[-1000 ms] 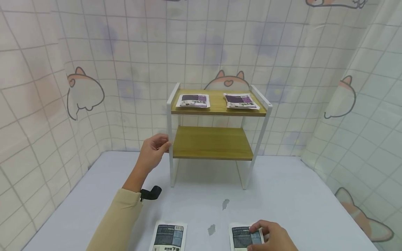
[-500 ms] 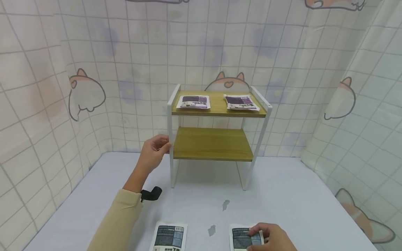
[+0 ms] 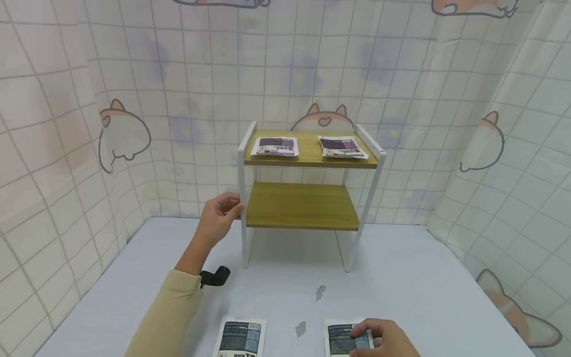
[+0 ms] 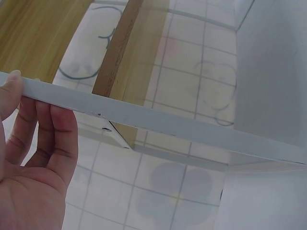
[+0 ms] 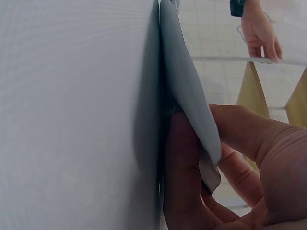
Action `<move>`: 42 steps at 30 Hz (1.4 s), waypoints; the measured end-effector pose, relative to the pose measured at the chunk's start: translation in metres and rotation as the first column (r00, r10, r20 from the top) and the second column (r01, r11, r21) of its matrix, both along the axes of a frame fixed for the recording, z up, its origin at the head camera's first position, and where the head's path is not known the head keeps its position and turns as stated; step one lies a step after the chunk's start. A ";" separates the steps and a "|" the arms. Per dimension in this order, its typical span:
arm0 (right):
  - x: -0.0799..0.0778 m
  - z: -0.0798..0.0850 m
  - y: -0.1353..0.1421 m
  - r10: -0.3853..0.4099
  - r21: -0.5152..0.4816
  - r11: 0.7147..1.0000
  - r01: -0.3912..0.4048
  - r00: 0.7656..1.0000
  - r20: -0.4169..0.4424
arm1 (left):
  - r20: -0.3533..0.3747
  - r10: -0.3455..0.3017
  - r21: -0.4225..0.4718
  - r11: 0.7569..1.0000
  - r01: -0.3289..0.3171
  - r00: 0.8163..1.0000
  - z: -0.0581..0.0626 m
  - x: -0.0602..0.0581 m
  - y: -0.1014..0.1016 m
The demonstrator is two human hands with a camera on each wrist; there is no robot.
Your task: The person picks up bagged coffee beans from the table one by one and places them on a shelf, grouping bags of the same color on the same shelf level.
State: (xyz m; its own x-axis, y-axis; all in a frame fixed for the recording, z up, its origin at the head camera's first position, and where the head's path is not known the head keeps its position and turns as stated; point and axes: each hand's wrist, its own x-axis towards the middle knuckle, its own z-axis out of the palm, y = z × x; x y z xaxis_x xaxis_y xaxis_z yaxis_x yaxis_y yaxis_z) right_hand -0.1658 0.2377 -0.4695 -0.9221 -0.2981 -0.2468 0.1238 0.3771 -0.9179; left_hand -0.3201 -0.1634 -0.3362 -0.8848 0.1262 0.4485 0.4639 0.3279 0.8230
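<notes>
A two-tier shelf rack with white metal posts (image 4: 158, 122) and wooden boards (image 3: 303, 206) stands on the table. My left hand (image 3: 216, 218) grips its left front post, thumb on one side and fingers on the other in the left wrist view. At the table's near edge my right hand (image 3: 387, 339) pinches the right side of a flat white-edged packet (image 3: 341, 337) with a dark printed face. In the right wrist view a finger (image 5: 182, 163) is tucked between this packet and the table. A similar packet (image 3: 241, 337) lies to its left, cut off by the frame.
On the top board lie two purple-and-white packets, one at the left (image 3: 275, 147) and one at the right (image 3: 342, 148). Grey patches (image 3: 301, 328) mark the white tabletop (image 3: 401, 287). A grid-patterned cloth (image 3: 200, 64) with cartoon animals surrounds the table on three sides.
The view has tipped slightly, so the scene sits a little lower. Both hands keep their places, the left on the post and the right at the packet.
</notes>
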 end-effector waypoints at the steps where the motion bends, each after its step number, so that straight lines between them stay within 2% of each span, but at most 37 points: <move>1: 0.000 0.000 0.000 0.005 -0.009 1.000 -0.005 1.000 0.000 | 0.000 -0.001 0.001 1.000 0.001 1.000 0.000 0.000 0.000; 11: 0.000 -0.001 0.001 0.019 -0.092 0.996 -0.013 0.998 0.059 | -0.005 -0.001 0.006 1.000 0.001 1.000 -0.001 -0.002 0.000; 18: -0.001 -0.001 -0.001 -0.007 -0.022 1.000 0.008 0.999 0.050 | -0.024 -0.004 0.022 1.000 0.004 1.000 -0.025 -0.027 -0.009; 30: -0.004 -0.003 -0.005 -0.011 0.038 0.999 0.009 0.998 0.056 | -0.001 0.006 0.020 1.000 -0.006 1.000 -0.023 -0.025 -0.007; 36: -0.006 -0.003 -0.004 0.010 -0.022 1.000 -0.008 0.997 0.081 | -0.030 -0.001 0.018 1.000 0.001 1.000 -0.023 -0.027 -0.009; 42: -0.010 -0.003 -0.005 -0.001 -0.078 0.997 0.010 0.993 0.115 | -0.038 -0.008 0.015 1.000 0.008 0.999 -0.022 -0.025 -0.008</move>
State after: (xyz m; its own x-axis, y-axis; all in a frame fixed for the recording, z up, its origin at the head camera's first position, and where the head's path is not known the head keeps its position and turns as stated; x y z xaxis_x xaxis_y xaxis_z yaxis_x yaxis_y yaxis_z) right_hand -0.1755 0.2331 -0.4724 -0.8909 -0.3154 -0.3269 0.2316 0.3036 -0.9242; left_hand -0.3446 -0.1716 -0.3583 -0.8660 0.1265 0.4838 0.4977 0.3119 0.8093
